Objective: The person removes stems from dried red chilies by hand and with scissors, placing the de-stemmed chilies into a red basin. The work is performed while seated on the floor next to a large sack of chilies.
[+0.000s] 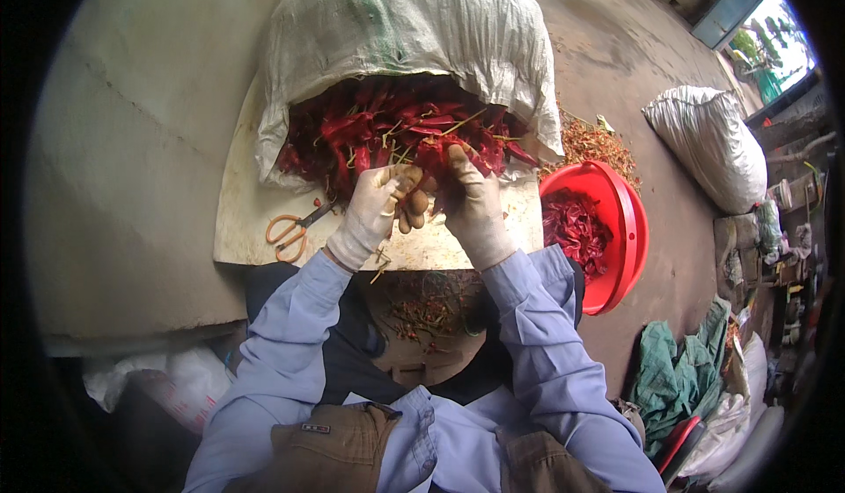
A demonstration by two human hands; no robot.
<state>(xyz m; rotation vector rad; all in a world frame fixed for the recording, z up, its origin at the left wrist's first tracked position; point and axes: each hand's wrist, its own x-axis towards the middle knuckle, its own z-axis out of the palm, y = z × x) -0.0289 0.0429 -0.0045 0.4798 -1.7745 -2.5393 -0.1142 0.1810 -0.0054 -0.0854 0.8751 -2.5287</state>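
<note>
My left hand (378,206), in a white knit glove with brown-stained fingertips, has its fingers curled on a dried red chili pepper. My right hand (476,206), gloved the same way, pinches red chili (433,154) between thumb and fingers; the fingers partly hide it. Both hands meet in front of the mouth of a white woven sack (409,24). Dried red chili peppers (350,126) with pale stems fill that mouth. Beneath lies a pale board (317,242). Scissors with orange handles (297,227) rest on it, left of my left hand.
At right stands a red plastic bucket (617,255) holding red chilies (573,225). Behind it lies a heap of chili scraps (594,146). A full white sack (716,143) sits farther right, above crumpled green cloth (676,374). Stem debris (429,315) is on the floor between my legs.
</note>
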